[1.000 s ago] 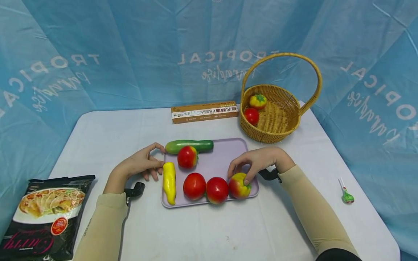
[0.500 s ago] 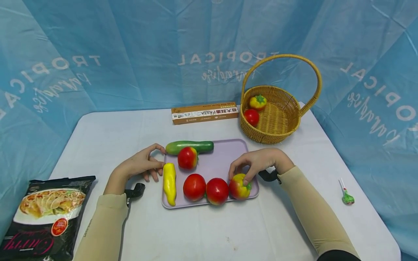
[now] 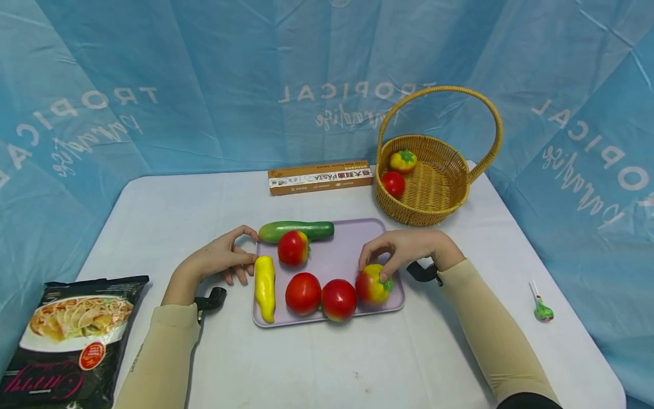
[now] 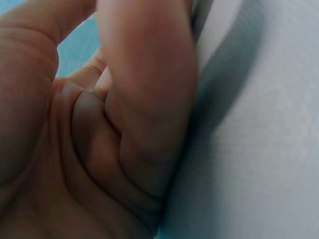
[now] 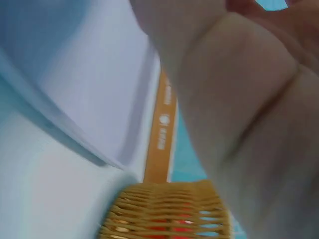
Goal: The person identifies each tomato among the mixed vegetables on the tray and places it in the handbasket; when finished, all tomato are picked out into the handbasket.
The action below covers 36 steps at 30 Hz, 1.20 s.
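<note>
In the head view my right hand (image 3: 411,250) pinches a red-and-yellow pepper (image 3: 372,285) between thumb and fingers, over the right front of the lilac tray (image 3: 347,250). Beside it on the tray lie a red round fruit (image 3: 339,300) and a tomato (image 3: 304,293). Thumb and index fingertips of my left hand (image 3: 219,255) touch the tray's left edge, near a long yellow pepper (image 3: 264,289). A green cucumber (image 3: 296,230) lies along the back, with another red fruit (image 3: 293,248) before it. The right wrist view does not show the pinched pepper.
A wicker basket (image 3: 449,199) with a yellow pepper (image 3: 403,162) and a red fruit (image 3: 393,184) stands back right, beside a pasta box (image 3: 321,178). A black food packet (image 3: 76,341) lies far left, a lollipop (image 3: 544,309) far right.
The pepper in my right hand has shifted slightly up and left in the head view, its stem turned a little. My left hand has not moved.
</note>
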{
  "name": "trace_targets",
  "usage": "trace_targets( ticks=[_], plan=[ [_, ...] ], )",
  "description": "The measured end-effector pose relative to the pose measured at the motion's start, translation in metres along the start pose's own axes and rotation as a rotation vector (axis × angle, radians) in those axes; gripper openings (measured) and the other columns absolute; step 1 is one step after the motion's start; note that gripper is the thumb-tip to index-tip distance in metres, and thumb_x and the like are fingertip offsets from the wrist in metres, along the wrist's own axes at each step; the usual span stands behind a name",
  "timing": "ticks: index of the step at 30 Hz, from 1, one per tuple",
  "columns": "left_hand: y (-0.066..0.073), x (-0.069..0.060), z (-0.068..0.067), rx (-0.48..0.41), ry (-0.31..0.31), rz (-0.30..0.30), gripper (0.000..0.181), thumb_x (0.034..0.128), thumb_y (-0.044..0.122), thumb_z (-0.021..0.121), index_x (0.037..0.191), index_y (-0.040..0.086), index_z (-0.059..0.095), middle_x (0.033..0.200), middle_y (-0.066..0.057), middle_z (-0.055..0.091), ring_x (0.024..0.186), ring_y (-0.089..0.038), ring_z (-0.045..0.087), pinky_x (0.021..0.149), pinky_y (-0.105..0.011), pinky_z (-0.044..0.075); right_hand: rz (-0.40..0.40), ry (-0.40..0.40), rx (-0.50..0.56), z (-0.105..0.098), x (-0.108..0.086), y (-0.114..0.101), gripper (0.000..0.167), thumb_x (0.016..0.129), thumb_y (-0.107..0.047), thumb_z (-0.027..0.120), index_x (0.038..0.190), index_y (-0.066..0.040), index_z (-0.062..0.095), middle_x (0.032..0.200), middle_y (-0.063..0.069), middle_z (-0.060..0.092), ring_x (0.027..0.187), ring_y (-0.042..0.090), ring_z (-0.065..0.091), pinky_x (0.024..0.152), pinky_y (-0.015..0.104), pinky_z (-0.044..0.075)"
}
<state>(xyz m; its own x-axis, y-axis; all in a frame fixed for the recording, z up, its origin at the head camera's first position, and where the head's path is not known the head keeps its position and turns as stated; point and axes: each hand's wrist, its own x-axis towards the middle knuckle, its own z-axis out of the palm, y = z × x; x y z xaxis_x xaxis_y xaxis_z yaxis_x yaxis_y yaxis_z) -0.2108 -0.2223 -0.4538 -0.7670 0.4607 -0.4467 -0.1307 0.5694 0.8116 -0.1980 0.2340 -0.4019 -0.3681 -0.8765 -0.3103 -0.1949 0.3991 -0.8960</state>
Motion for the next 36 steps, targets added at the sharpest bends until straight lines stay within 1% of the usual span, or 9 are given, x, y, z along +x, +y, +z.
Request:
trace_targets(
  ticks=[5, 8, 11, 15, 19, 23, 27, 31, 36],
  plan=[
    [0.000, 0.000, 0.001, -0.004, 0.005, -0.002, 0.056, 0.1007, 0.026, 0.070, 0.145, 0.014, 0.038, 0.085, -0.011, 0.078, 0.062, -0.025, 0.075, 0.052, -0.029, 0.059, -0.069, 0.095, 0.018, -0.013, -0.011, -0.012, 0.033, 0.096, -0.011, 0.076, 0.128, -0.010, 0.069, 0.130, 0.008, 0.067, 0.127, 0.030, 0.059, 0.108, 0.043, 0.056],
    [0.000, 0.000, 0.000, -0.006, 0.006, -0.004, 0.056, 0.1005, 0.027, 0.070, 0.145, 0.014, 0.038, 0.085, -0.011, 0.078, 0.062, -0.025, 0.075, 0.052, -0.029, 0.059, -0.102, 0.206, 0.027, -0.027, -0.019, -0.021, 0.034, 0.096, -0.008, 0.075, 0.129, -0.008, 0.068, 0.133, 0.008, 0.065, 0.131, 0.026, 0.057, 0.110, 0.037, 0.055],
    [0.001, -0.001, -0.001, -0.009, 0.005, -0.007, 0.057, 0.1002, 0.027, 0.071, 0.145, 0.015, 0.038, 0.085, -0.011, 0.078, 0.062, -0.025, 0.075, 0.052, -0.029, 0.059, -0.145, 0.357, 0.066, -0.043, -0.025, -0.025, 0.035, 0.096, -0.006, 0.074, 0.131, -0.007, 0.067, 0.134, 0.005, 0.065, 0.130, 0.022, 0.058, 0.110, 0.031, 0.054],
    [0.001, -0.001, 0.000, -0.008, 0.003, -0.004, 0.056, 0.1003, 0.027, 0.070, 0.145, 0.015, 0.038, 0.085, -0.011, 0.078, 0.062, -0.025, 0.074, 0.052, -0.029, 0.059, -0.142, 0.640, 0.140, -0.059, -0.031, -0.020, 0.035, 0.098, -0.006, 0.073, 0.131, -0.013, 0.069, 0.131, 0.002, 0.067, 0.119, 0.021, 0.064, 0.098, 0.028, 0.060],
    [0.001, -0.001, 0.000, -0.001, 0.005, 0.002, 0.056, 0.1002, 0.028, 0.070, 0.145, 0.015, 0.039, 0.085, -0.011, 0.078, 0.061, -0.024, 0.074, 0.052, -0.029, 0.059, -0.088, 0.912, 0.240, -0.067, -0.036, -0.012, 0.036, 0.098, -0.011, 0.074, 0.132, -0.019, 0.068, 0.132, 0.000, 0.066, 0.116, 0.019, 0.065, 0.088, 0.025, 0.062],
    [0.000, 0.000, 0.000, 0.007, 0.009, 0.003, 0.056, 0.1001, 0.029, 0.071, 0.145, 0.016, 0.039, 0.085, -0.011, 0.078, 0.062, -0.025, 0.074, 0.053, -0.030, 0.059, -0.041, 1.083, 0.301, -0.076, -0.041, -0.002, 0.040, 0.099, -0.018, 0.076, 0.138, -0.020, 0.065, 0.136, -0.001, 0.060, 0.115, 0.017, 0.065, 0.085, 0.023, 0.063],
    [0.000, 0.000, 0.000, 0.015, 0.010, 0.003, 0.056, 0.1005, 0.029, 0.070, 0.145, 0.016, 0.039, 0.085, -0.011, 0.077, 0.062, -0.025, 0.074, 0.053, -0.030, 0.059, 0.033, 1.192, 0.327, -0.085, -0.044, 0.010, 0.050, 0.099, -0.027, 0.076, 0.145, -0.019, 0.060, 0.135, 0.000, 0.055, 0.110, 0.016, 0.065, 0.085, 0.024, 0.063],
    [-0.001, 0.000, 0.000, 0.016, 0.010, 0.007, 0.055, 0.1007, 0.028, 0.070, 0.145, 0.016, 0.039, 0.084, -0.011, 0.077, 0.062, -0.025, 0.074, 0.053, -0.030, 0.059, 0.157, 1.296, 0.290, -0.092, -0.045, 0.018, 0.056, 0.098, -0.035, 0.075, 0.149, -0.021, 0.057, 0.136, 0.000, 0.053, 0.108, 0.015, 0.064, 0.086, 0.024, 0.062],
    [-0.001, 0.000, 0.000, 0.015, 0.007, 0.006, 0.055, 0.1009, 0.029, 0.070, 0.145, 0.016, 0.039, 0.084, -0.011, 0.077, 0.062, -0.025, 0.074, 0.053, -0.030, 0.059, 0.304, 1.349, 0.206, -0.099, -0.046, 0.024, 0.058, 0.100, -0.039, 0.072, 0.152, -0.020, 0.054, 0.148, 0.010, 0.052, 0.111, 0.018, 0.060, 0.079, 0.020, 0.059]
  ],
)
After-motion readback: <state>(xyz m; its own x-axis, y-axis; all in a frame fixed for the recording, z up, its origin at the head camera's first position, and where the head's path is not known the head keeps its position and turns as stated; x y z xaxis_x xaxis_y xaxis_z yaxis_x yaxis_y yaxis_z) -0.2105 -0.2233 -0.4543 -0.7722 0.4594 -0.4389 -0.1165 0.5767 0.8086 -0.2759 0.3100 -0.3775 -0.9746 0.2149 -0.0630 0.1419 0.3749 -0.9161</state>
